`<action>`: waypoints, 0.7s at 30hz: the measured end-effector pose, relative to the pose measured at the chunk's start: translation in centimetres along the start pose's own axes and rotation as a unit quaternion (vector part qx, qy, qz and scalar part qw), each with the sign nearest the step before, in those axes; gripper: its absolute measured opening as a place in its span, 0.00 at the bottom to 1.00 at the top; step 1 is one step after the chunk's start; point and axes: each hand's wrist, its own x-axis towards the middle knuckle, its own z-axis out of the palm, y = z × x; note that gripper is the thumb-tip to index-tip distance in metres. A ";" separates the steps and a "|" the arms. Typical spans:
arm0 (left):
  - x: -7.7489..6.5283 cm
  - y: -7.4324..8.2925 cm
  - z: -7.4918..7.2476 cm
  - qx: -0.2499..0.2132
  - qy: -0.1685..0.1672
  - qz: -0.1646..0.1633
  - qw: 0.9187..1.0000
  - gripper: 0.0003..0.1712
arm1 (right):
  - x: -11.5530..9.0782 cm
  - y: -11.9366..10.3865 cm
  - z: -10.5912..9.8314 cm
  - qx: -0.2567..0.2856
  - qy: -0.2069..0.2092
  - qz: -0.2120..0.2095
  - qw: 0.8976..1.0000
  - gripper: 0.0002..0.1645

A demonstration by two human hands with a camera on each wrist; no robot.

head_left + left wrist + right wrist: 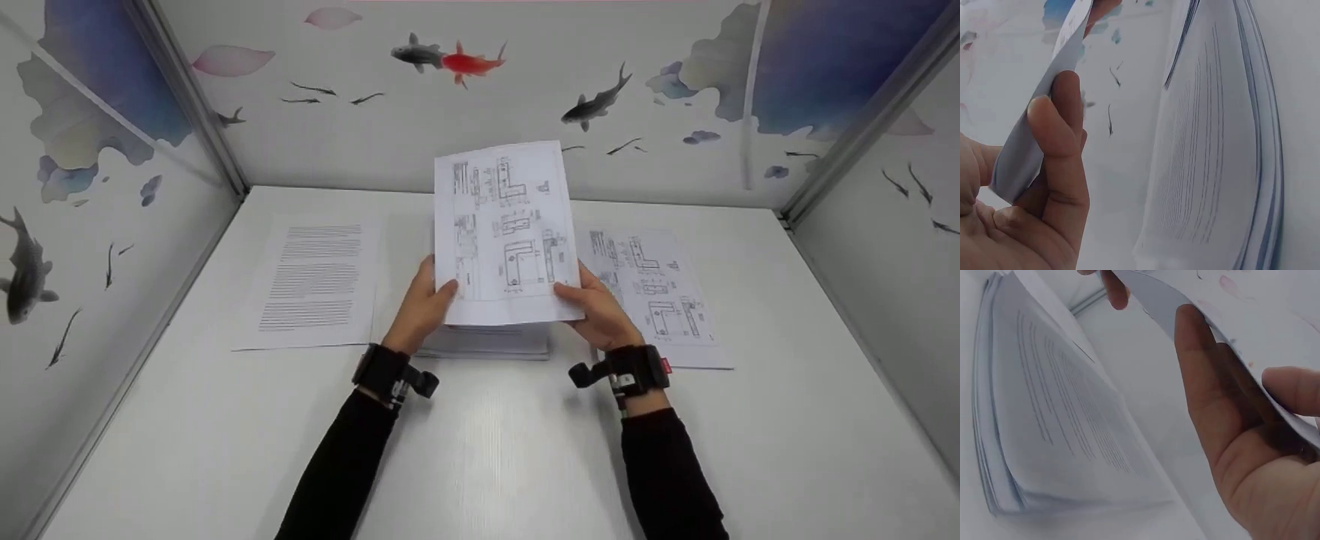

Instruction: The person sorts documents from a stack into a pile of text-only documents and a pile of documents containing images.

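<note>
Both hands hold up a sheet of paper [487, 225] printed with technical drawings, above a stack of paper [484, 343]. The left hand [422, 307] grips its lower left edge, thumb on the printed face and fingers behind. At the lower right edge, the right hand [600, 307] pinches it the same way. In the left wrist view the sheet [1022, 152] runs between thumb and fingers. The right wrist view shows the sheet [1157, 298] bending slightly along the fingers. Lines of text cover the top page of the stack [1067, 416] below.
A text page [315, 281] lies on the white table [480, 450] to the left. On the right lies a sheet with similar drawings [664, 300], partly hidden by the right hand. Printed wall panels with fish [480, 64] enclose the table's back and sides.
</note>
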 end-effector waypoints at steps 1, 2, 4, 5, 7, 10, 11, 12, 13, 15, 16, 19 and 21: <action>0.1 0.1 0.7 -0.011 -0.007 -0.002 1.000 0.33 | -0.4 -0.4 -0.7 -0.001 0.007 0.001 1.000 0.36; 0.2 0.3 1.4 -0.022 -0.017 -0.003 1.000 0.30 | -0.7 -0.7 -1.3 -0.004 0.017 0.002 1.000 0.35; 0.4 0.5 2.7 -0.047 -0.046 -0.002 0.998 0.26 | -1.4 -1.5 -2.5 -0.020 0.031 0.003 0.999 0.35; 0.5 0.6 3.3 -0.054 -0.059 -0.004 0.997 0.25 | -1.7 -1.8 -3.0 -0.033 0.041 0.005 0.999 0.34; 0.7 0.8 4.7 -0.056 -0.086 0.001 0.995 0.26 | -2.2 -2.6 -4.1 -0.071 0.058 0.014 0.996 0.34; 0.9 0.9 6.7 -0.051 -0.116 0.020 0.992 0.29 | -3.0 -3.6 -5.4 -0.170 0.106 0.043 0.979 0.35; 0.9 0.9 7.4 -0.049 -0.120 0.025 0.991 0.30 | -3.3 -3.9 -5.7 -0.214 0.125 0.055 0.967 0.35; 0.9 0.9 8.1 -0.048 -0.123 0.028 0.991 0.31 | -3.6 -4.2 -6.0 -0.261 0.143 0.069 0.952 0.36; 0.8 0.9 8.8 -0.045 -0.124 0.029 0.991 0.32 | -3.9 -4.4 -6.3 -0.305 0.160 0.084 0.935 0.37; 0.8 0.9 10.0 -0.038 -0.126 0.025 0.991 0.33 | -4.5 -4.9 -6.9 -0.381 0.185 0.111 0.899 0.38; 0.7 0.9 10.6 -0.034 -0.125 0.021 0.991 0.33 | -4.8 -5.1 -7.1 -0.408 0.193 0.119 0.884 0.39; 0.8 0.9 12.3 -0.027 -0.132 0.012 0.991 0.35 | -5.6 -5.6 -7.8 -0.452 0.209 0.132 0.857 0.38; 1.0 0.9 13.3 -0.041 -0.150 0.003 0.988 0.36 | -6.2 -5.8 -8.4 -0.458 0.221 0.140 0.849 0.39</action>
